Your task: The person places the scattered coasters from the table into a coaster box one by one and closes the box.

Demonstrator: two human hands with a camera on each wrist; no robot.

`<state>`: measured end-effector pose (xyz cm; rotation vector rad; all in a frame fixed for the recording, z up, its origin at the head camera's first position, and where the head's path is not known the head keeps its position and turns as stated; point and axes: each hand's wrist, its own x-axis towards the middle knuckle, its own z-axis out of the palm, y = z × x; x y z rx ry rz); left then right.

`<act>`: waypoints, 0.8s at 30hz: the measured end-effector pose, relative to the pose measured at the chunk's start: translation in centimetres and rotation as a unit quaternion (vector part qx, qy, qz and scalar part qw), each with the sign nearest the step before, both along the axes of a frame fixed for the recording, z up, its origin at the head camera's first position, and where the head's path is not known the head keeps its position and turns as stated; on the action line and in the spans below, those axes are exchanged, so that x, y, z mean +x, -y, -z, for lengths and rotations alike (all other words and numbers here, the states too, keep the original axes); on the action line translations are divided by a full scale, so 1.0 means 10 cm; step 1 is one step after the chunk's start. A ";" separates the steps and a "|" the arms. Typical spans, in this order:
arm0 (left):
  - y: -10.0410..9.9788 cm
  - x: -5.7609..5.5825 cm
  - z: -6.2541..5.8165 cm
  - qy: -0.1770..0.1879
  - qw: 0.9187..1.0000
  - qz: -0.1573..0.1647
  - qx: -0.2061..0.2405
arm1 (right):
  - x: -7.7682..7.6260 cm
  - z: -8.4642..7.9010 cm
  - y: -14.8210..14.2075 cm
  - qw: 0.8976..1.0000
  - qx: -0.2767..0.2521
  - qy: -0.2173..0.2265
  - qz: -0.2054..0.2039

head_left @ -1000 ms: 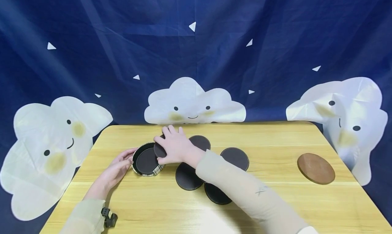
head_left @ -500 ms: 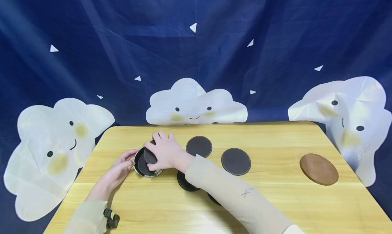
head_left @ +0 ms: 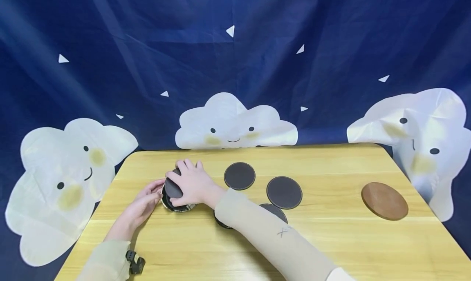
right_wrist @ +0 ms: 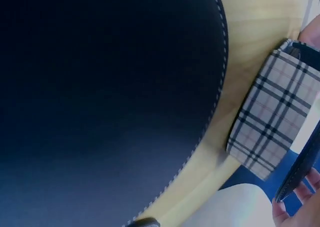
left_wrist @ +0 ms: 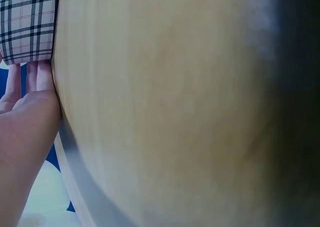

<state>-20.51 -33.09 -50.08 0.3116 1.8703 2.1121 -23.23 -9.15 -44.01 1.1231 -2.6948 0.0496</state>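
Observation:
A round, open coaster holder (head_left: 179, 209) with a plaid outside and dark inside stands on the left of the table. My left hand (head_left: 141, 207) holds its left side, thumb at the rim and fingers along the wall. Over the holder's opening, my right hand (head_left: 193, 185) pinches a black round coaster (head_left: 172, 189) by its edge. That coaster (right_wrist: 302, 162) tilts above the plaid wall in the right wrist view. Fingers (left_wrist: 44, 77) of my left hand reach behind the plaid holder (left_wrist: 27, 29) in the left wrist view. The holder's inside is mostly hidden.
More black stitched coasters lie right of the holder: one at the back (head_left: 239, 175), one further right (head_left: 284, 192), and two partly under my right sleeve (head_left: 257, 228). A brown round disc (head_left: 384, 200) lies at the far right of the wooden table (head_left: 331, 170).
My right hand has moved left with the coaster, from the holder's right rim to over its opening. My left hand has stayed at the holder's side.

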 end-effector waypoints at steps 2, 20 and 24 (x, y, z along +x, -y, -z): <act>-0.01 0.00 0.01 0.003 1.000 -0.003 -0.002 | 0.00 0.04 0.01 1.000 -0.002 -0.001 -0.004; -0.01 0.02 0.00 -0.003 1.000 0.002 0.013 | 0.05 0.11 0.22 0.998 0.041 0.032 0.017; -0.01 0.02 0.00 -0.005 1.000 0.004 0.010 | 0.03 0.14 0.23 0.998 0.047 0.035 0.024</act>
